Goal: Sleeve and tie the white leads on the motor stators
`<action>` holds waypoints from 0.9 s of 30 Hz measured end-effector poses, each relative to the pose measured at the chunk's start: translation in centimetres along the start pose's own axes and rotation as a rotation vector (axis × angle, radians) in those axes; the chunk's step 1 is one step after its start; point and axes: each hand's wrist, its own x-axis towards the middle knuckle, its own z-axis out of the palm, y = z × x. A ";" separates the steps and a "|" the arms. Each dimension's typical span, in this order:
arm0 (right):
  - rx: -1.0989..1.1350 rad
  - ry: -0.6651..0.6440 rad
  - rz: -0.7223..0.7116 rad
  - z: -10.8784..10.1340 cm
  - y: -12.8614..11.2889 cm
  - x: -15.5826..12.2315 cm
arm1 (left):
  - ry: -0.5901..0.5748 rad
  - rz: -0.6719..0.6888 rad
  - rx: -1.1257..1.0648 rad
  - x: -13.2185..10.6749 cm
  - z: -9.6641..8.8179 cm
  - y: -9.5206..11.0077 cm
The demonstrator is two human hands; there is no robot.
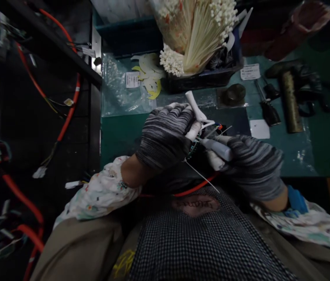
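Note:
My left hand [169, 134], in a striped grey glove with white fingertips, is closed around a small bundle of wires [194, 147]. A white forked piece [194, 106] stands up beside its thumb and fingers. My right hand [249, 162], gloved alike, is closed with its fingers against a light grey rounded, handle-like piece [218, 149]. Both hands are close together above my lap at the bench edge. A thin white cable tie tail [202, 175] hangs down between them. The dark part under the fingers is mostly hidden.
Behind my hands, a dark bin [201, 81] holds bundles of white cable ties [201, 37]. A hammer [291, 97], a screwdriver [270, 112] and a round dark tin [235, 93] lie to the right. Orange cables [75, 89] with connectors hang at the left. Plastic sheeting covers the green bench.

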 end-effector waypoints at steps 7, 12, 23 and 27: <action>-0.087 0.016 0.015 0.7 -0.1 0.5 | -0.013 -0.009 0.028 1.4 0.0 0.2; 0.120 0.110 0.028 0.7 0.5 -0.7 | -0.057 -0.052 -0.035 2.0 -0.4 0.4; 0.594 0.292 0.522 -1.4 6.5 3.5 | 0.112 -0.249 0.097 -1.2 0.1 1.1; 0.538 0.306 0.464 1.2 10.0 8.0 | -0.014 -0.358 0.161 -1.4 0.1 1.5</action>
